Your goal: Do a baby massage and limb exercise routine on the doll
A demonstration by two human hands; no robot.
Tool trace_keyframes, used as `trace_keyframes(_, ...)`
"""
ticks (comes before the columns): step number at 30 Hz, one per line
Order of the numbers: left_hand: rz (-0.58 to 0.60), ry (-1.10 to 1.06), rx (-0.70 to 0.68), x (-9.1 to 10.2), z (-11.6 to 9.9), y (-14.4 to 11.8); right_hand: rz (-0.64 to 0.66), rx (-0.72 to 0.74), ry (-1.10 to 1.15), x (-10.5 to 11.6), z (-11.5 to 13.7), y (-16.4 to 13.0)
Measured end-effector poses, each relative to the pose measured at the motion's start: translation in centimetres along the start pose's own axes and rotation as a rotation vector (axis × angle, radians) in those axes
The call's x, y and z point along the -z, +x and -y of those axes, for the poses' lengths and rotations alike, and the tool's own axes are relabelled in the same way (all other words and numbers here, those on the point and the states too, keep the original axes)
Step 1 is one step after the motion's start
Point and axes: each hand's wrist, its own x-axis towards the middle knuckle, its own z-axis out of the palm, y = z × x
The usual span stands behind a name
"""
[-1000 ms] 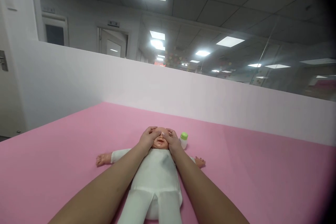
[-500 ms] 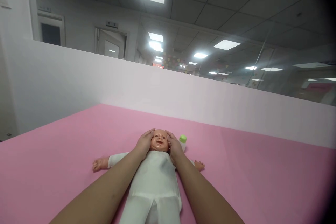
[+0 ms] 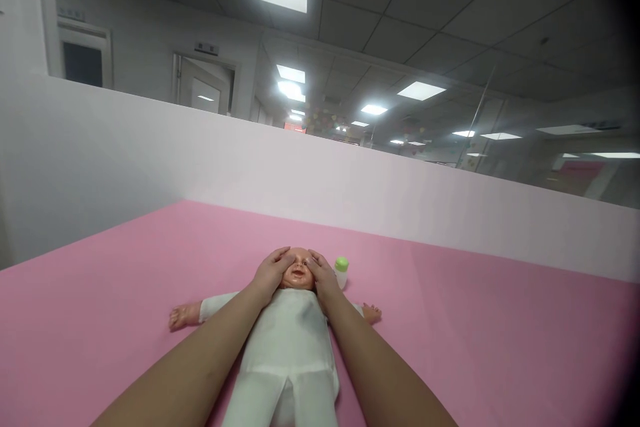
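We see our left hand (image 3: 271, 272) and our right hand (image 3: 323, 277) laid flat against the two sides of a baby doll's head (image 3: 297, 271), fingers spread and open, gripping nothing, the fingertips reaching over the brow so that only the nose and mouth show between them. The baby doll (image 3: 293, 340) lies on its back on the pink bench (image 3: 475, 333), dressed in a white suit, its body running from between our hands down between our forearms. Its bare doll hands stick out to either side, one (image 3: 180, 315) well out beyond our left wrist and the other (image 3: 371, 312) just past our right wrist. Just beyond our right hand stands a small white bottle with a green cap (image 3: 341, 269), close beside the doll's head. Behind the bench, past both hands, rises a plain white partition (image 3: 350, 180).
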Motion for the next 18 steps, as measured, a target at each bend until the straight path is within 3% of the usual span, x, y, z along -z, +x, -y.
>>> trace_keyframes(5,-0.013,0.182,-0.116,0.3,-0.4,0.0,-0.033,-0.006,-0.030,-0.4,0.1,0.1)
trace_keyframes(12,-0.069,0.104,-0.044,0.1,0.2,0.5,-0.106,-0.044,-0.075,-0.8,0.5,0.2)
trace_keyframes(18,-0.098,0.066,-0.039,0.4,0.9,1.1,-0.100,-0.101,0.050,-0.2,0.1,0.2)
